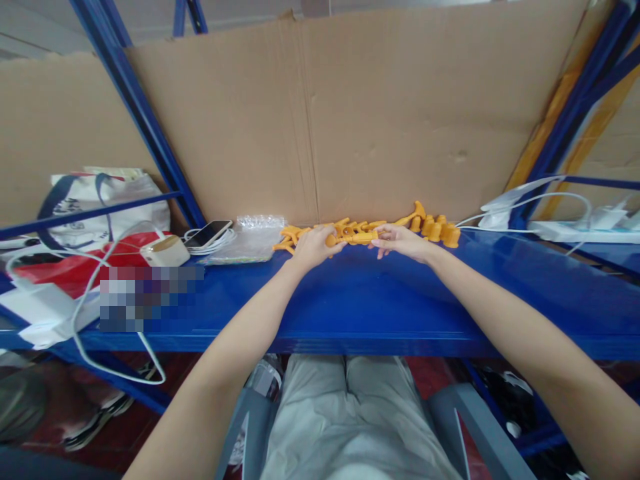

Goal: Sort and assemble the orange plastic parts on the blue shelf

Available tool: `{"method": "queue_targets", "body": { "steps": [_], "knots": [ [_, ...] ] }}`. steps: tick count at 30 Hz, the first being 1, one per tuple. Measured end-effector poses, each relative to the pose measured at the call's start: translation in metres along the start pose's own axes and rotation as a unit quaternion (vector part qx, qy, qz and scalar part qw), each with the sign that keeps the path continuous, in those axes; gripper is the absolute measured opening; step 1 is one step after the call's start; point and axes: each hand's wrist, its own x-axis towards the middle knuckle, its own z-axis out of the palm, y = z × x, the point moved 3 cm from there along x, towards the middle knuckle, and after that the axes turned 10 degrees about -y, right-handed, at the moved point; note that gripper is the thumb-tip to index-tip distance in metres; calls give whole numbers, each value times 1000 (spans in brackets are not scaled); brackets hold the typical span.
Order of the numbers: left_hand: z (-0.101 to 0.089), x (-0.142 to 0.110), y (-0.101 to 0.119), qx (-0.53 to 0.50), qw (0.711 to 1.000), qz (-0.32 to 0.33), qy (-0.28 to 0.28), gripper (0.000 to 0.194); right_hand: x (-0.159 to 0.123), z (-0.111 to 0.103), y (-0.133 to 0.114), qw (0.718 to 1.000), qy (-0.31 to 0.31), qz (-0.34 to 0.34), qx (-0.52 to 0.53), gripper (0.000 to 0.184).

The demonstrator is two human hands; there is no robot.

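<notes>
My left hand (pixel 316 245) is closed at the back of the blue table, its fingers curled around yellow plastic. My right hand (pixel 400 241) pinches the right end of a yellow plastic piece (pixel 363 237), which looks like a toy tool handle and lies level between both hands. Whether the plastic at the left fingers belongs to that same piece is hard to make out. Behind the hands is a row of yellow plastic toy tools (pixel 286 239), partly covered by my fingers. A yellow toy hammer (pixel 416 211) and several yellow cup-shaped pieces (pixel 450 235) are just past my right hand.
Left of the hands are a clear plastic bag (pixel 250 243), a phone (pixel 211 233) on a coiled white cable, and a white charger (pixel 165 251). Cardboard (pixel 400 120) walls off the back of the blue table (pixel 370 300). A power strip (pixel 575 231) is at right.
</notes>
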Motion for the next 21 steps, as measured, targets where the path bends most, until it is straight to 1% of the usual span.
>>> {"method": "queue_targets", "body": {
  "steps": [3, 8, 13, 16, 21],
  "knots": [
    [-1, -1, 1, 11, 1000, 8, 11, 25, 0, 3, -2, 1000, -3, -10, -12, 39],
    [-2, -2, 4, 13, 1000, -4, 5, 24, -1, 6, -8, 999, 10, -23, -23, 46],
    [-2, -3, 5, 8, 1000, -1, 13, 24, -1, 8, -8, 1000, 24, -20, -3, 55],
    [-1, -4, 4, 15, 1000, 1, 18, 24, 1, 8, -5, 999, 25, -2, 24, 53],
    [-2, -4, 6, 26, 1000, -2, 12, 24, 6, 9, -2, 997, 31, 18, 67, 45]
  ]
}}
